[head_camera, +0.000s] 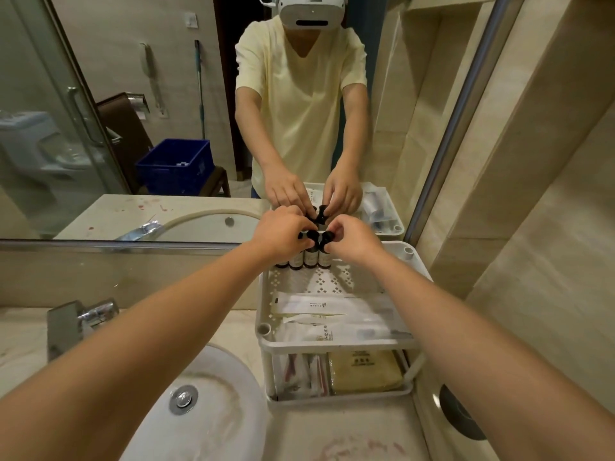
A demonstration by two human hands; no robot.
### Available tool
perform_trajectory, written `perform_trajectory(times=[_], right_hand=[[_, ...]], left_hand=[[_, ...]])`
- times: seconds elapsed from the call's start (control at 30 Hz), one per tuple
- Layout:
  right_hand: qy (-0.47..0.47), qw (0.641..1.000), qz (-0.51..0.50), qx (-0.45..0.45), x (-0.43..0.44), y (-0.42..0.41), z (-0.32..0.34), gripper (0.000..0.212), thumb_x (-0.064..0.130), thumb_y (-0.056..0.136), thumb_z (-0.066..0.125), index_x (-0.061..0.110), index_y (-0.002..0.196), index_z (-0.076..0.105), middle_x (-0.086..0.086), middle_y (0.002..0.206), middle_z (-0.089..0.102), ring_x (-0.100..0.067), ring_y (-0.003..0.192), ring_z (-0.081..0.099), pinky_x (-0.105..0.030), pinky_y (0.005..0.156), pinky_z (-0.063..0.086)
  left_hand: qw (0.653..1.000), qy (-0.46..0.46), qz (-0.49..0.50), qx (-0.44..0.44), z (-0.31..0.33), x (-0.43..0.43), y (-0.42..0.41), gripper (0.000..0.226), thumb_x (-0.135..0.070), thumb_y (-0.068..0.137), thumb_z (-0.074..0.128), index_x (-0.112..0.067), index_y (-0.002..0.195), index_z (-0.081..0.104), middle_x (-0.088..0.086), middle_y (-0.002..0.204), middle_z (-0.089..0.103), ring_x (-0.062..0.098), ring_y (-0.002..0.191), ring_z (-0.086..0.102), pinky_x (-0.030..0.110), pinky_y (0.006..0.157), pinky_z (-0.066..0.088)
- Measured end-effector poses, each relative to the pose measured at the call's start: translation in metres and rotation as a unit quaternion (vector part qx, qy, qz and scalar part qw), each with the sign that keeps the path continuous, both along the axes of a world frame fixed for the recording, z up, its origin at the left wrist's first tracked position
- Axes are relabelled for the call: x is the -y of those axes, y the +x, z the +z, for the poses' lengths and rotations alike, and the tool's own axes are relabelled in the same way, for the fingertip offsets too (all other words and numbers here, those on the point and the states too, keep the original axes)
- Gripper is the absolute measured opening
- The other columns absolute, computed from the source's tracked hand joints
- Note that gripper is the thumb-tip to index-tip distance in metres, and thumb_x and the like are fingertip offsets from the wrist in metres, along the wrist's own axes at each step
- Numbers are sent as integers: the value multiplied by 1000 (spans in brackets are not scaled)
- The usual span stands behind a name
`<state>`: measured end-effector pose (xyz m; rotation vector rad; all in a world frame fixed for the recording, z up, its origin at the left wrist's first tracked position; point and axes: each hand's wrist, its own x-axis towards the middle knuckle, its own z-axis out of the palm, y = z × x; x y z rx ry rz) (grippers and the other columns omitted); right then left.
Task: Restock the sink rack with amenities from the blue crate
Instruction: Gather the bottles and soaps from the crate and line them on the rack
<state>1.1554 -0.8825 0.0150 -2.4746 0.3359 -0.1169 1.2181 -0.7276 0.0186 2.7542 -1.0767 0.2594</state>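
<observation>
While both arms stretch over the desk, the left hand (283,232) and the right hand (352,239) meet at a row of small brown bottles (311,257) with black caps, standing upright along the back edge of the white sink rack (263,327), right against the mirror (100,94). The left hand's fingers curl down over the caps at the left of the row, and the right hand pinches the cap of the rightmost bottle between thumb and fingers. The rack stands at the desk's back right corner, just beside the sink (213,424). White paper sachets (319,306) lie flat across the front of its top tier, and more wrapped packets (299,374) and a tan pouch (362,371) fill the lower tier. The faucet (80,319) sits at the desk's back edge, left of the rack. The blue crate (174,164) shows only as a reflection in the mirror, resting on a dark seat behind the person.
</observation>
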Motion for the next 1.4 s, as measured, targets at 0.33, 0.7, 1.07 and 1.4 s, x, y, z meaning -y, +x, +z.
perform_trajectory(times=[0.33, 0.7, 1.07, 1.4], right_hand=[[-24, 998, 2, 63, -5, -16, 2, 39, 17, 85, 63, 29, 122, 55, 8, 113, 61, -13, 98, 59, -40, 82, 54], [-227, 961, 100, 119, -53, -56, 18, 47, 20, 87, 60, 25, 133, 51, 2, 131, 49, -21, 121, 45, -35, 93, 43], [-268, 935, 213, 94, -184, -93, 19, 60, 32, 85, 61, 21, 141, 44, -3, 139, 44, -24, 130, 39, -39, 104, 38], [-244, 906, 341, 61, -355, -175, -6, 59, 33, 83, 62, 23, 138, 45, -2, 137, 46, -26, 128, 42, -39, 101, 40]], left_hand=[[996, -77, 31, 14, -2, -9, -11, 43, -37, 88, 66, -32, 130, 59, -4, 113, 60, 18, 107, 54, 34, 85, 45], [984, -136, 113, 1, -5, -62, -64, 56, -43, 85, 69, -25, 134, 51, -5, 120, 61, 14, 111, 56, 37, 92, 49], [968, -113, 215, -62, -11, -201, -142, 63, -46, 84, 69, -21, 138, 48, 0, 136, 52, 18, 122, 52, 40, 99, 48], [928, -62, 359, -81, -20, -376, -262, 61, -47, 86, 65, -22, 138, 44, 2, 137, 48, 22, 127, 46, 38, 100, 41]])
